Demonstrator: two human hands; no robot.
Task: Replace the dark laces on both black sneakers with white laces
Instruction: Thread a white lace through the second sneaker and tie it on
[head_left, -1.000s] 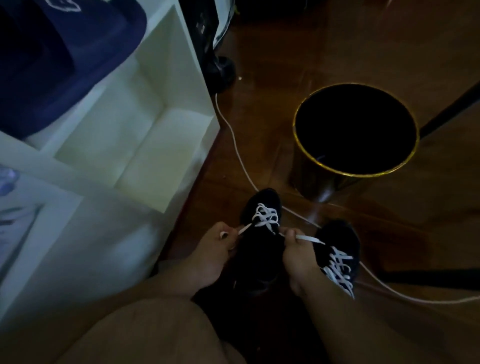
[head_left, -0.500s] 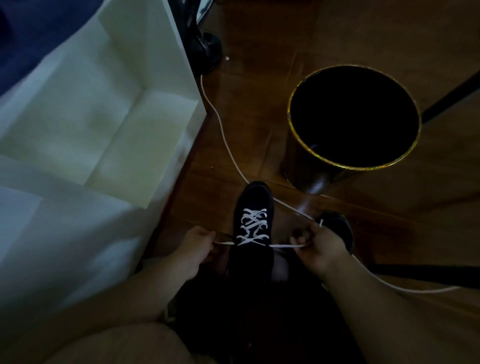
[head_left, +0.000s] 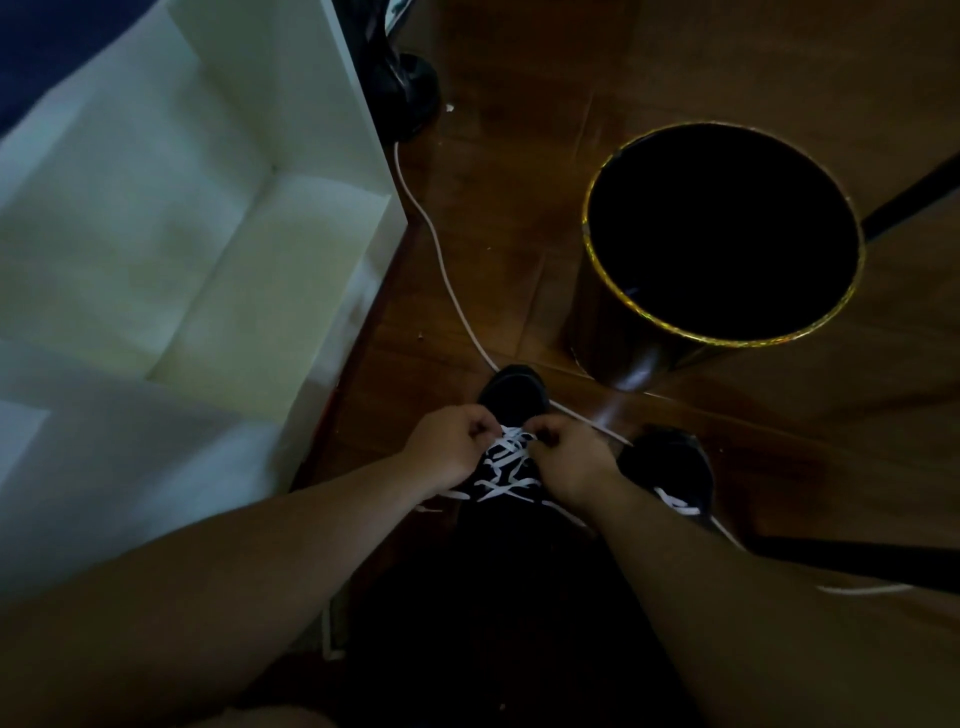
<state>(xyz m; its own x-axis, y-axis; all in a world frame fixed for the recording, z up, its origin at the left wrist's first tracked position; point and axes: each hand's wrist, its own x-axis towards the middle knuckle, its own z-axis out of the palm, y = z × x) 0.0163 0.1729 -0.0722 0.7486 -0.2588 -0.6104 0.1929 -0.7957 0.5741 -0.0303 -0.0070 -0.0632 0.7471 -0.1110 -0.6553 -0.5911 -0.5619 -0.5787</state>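
left hand (head_left: 451, 451) + right hand (head_left: 569, 462): fingers curled, pinching white lace (head_left: 506, 467) | over sneaker (head_left: 511, 395) | probably snugging crossings; dim

The view is dim and underexposed, with a bluish-green cast. The white shelf unit (head_left: 208, 218) at left is the brightest area; the wooden floor (head_left: 519, 156) carries soft reflective sheen. The bin (head_left: 722, 234) interior and the lower centre fall into near-black shadow. Wide-angle distortion bends the edges, and the forearms at the bottom look soft and slightly blurred
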